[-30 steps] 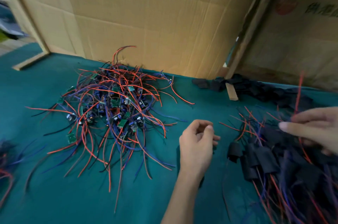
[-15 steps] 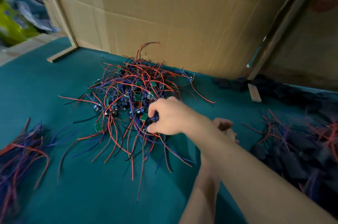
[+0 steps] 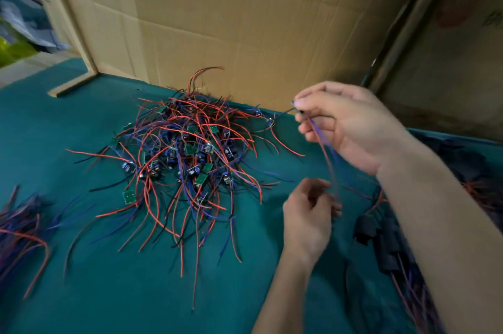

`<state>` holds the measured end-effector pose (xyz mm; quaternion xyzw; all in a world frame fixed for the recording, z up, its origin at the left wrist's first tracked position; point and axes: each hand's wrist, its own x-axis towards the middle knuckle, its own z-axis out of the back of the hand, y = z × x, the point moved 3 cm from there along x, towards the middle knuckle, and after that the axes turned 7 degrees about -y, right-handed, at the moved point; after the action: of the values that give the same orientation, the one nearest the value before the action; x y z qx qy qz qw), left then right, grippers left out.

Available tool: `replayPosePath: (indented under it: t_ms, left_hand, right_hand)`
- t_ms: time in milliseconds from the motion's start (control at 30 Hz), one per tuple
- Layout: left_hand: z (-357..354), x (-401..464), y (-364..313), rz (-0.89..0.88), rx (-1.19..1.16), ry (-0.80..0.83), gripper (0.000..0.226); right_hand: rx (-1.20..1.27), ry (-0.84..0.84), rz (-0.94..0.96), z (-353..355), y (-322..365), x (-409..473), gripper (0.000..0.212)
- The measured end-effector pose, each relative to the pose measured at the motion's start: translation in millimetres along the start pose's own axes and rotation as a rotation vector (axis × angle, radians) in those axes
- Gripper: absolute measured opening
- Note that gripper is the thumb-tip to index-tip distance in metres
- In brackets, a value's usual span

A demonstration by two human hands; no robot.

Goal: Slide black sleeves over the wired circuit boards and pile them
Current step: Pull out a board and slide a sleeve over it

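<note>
— The hands, what are they doing?

— The right hand (image 3: 351, 126) is raised above the table (image 3: 136, 292) and pinches the top of a wired circuit board (image 3: 298, 111) between thumb and fingers. The board itself is mostly hidden by the fingers. Its red and blue wires (image 3: 328, 159) hang down from the pinch to the left hand (image 3: 309, 220), which is lower and nearer. The left fingers are curled beside the lower ends of the wires, but the picture is blurred there, so I cannot tell if they hold anything.

— And where are the other boards?

— To the left of the hands, in the middle of the table, lies a big pile of bare boards (image 3: 187, 159), small green plates with tangled red, blue and black wires. On the right, partly under the right forearm, lies the pile of sleeved boards (image 3: 386, 246), with black sleeves over them. At the far left edge is a bundle of loose wires (image 3: 21, 230). Behind everything stands a cardboard wall (image 3: 245, 20).
</note>
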<state>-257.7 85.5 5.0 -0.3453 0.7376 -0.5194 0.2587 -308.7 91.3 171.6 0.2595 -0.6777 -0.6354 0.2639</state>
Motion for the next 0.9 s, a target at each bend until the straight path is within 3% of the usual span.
replayPosePath:
  t_ms: [100,167,233,300,400,467,600,700,800,900]
  left_hand:
    - [3,2,-5,0.085,-0.149,-0.052,0.019]
    - [2,3,-12,0.197,-0.311,-0.048,0.034]
    - [4,4,-14,0.256,-0.362,-0.033,0.046]
    - [4,1,-16,0.205,-0.309,-0.011,0.039]
    - [3,0,-12,0.128,-0.180,-0.024,0.026]
    - [3,0,-10,0.137,-0.168,-0.040,0.021]
    - [3,-1,-10,0.160,-0.189,-0.062,0.020]
    - [4,-1,-10,0.190,-0.219,-0.064,0.022]
    - [4,0,-10,0.204,-0.237,-0.057,0.023]
    - [4,-1,-10,0.208,-0.251,-0.052,0.024]
  right_hand:
    - [-0.152,-0.135,0.078,36,7,-9,0.007]
    - [-0.552,-0.176,0.178,49,-8,-17,0.009]
    - [-1.057,-0.101,0.245,54,-31,-25,0.013]
    - [-1.284,0.061,0.230,53,-48,-32,0.019]
    - [-1.198,0.243,0.094,66,-47,-22,0.015]
    - [-1.048,0.254,-0.026,83,-36,-2,0.009]
    - [-1.262,-0.076,0.058,128,-26,63,0.009]
    - [-1.344,-0.137,-0.018,141,-52,108,0.025]
    - [-1.258,-0.127,-0.097,132,-84,134,0.063]
    - [-1.335,-0.104,-0.096,120,-106,148,0.068]
